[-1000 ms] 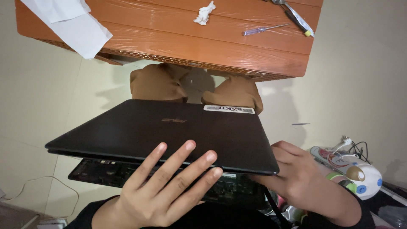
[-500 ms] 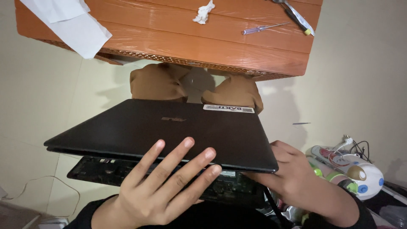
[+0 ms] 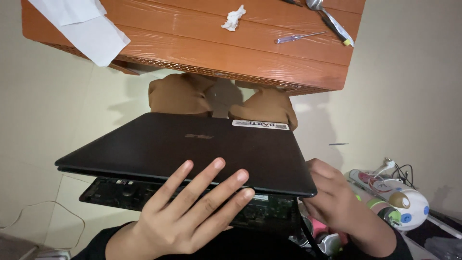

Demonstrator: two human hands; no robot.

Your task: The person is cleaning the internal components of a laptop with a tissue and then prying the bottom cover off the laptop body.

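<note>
While held up over the lap, black laptop (image 3: pixel 192 144) sits nearly flat, lid panel lifted slightly off the exposed base (image 3: pixel 192 200) beneath, circuit parts showing in the gap. At far left, pale cable (image 3: pixel 43 212) looping on the floor. Further up, white paper sheets (image 3: pixel 86 29) hanging over the near corner of the orange table (image 3: pixel 202 48). Left hand (image 3: pixel 192 216) laid palm-down on the lid's near edge, fingers spread and straight, fingertips (image 3: pixel 219 163) resting on the dark surface, pinching nothing. Beyond the lid, two knees in brown cloth (image 3: pixel 221 98) just under the table edge. On the table, crumpled white tissue (image 3: pixel 233 18), then a thin screwdriver (image 3: pixel 298 37), then a spoon-like metal tool (image 3: pixel 332 21) near the far corner. White sticker (image 3: pixel 260 124) at the lid's far right corner. Right hand (image 3: pixel 337 204) curled around the lid's near right corner, fingers tucked below and hidden, thumb side against the edge. Black cord (image 3: pixel 305 231) dropping beside it. At far right, on the floor, white rounded toy-like device with coloured buttons (image 3: pixel 409 207) and tangled wires (image 3: pixel 399 171).
</note>
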